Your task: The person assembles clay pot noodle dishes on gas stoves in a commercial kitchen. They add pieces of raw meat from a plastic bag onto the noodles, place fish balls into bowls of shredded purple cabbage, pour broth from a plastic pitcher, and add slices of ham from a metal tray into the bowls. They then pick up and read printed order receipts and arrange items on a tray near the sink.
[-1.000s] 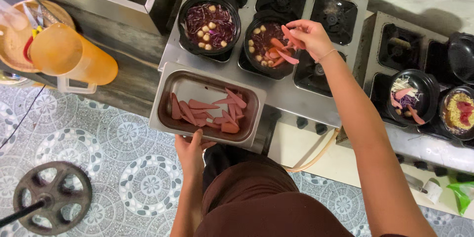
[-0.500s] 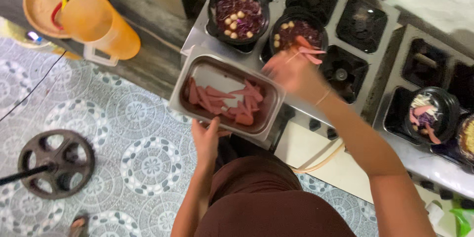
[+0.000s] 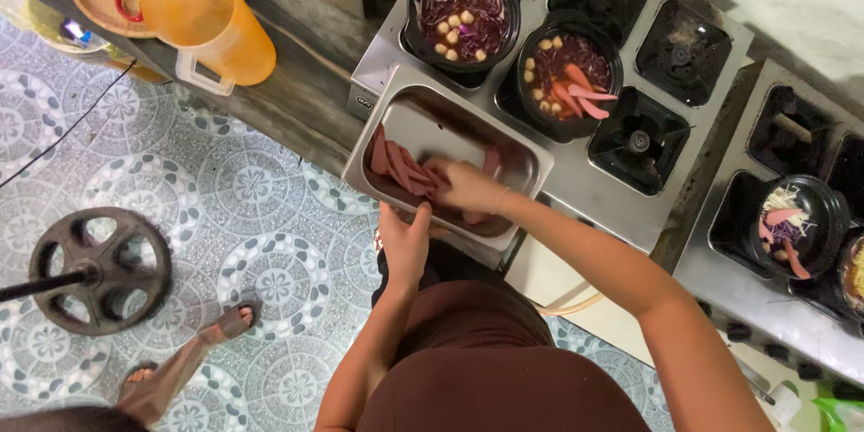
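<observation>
Right hand [image 3: 468, 187] down in steel tray [image 3: 423, 117], fingers curled on pink sausage strips [image 3: 400, 165]; actual grip not clear. Left hand [image 3: 405, 238] clamped on tray's near rim, thumb over edge. Tray propped on stove [image 3: 594, 175] front edge, tilted toward body. Beyond tray: black bowl [image 3: 464, 9] with purple cabbage and chickpeas, second bowl [image 3: 569, 76] beside it topped with strips. Orange jug [image 3: 209, 18] on wood counter far left. Third bowl [image 3: 796, 225] well off right.

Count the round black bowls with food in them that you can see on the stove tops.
3, perhaps more. One bowl of purple cabbage sits at the top; a second bowl with pink strips touches its right side; a third bowl stands far right. A fourth may be cut off at the right edge.
</observation>
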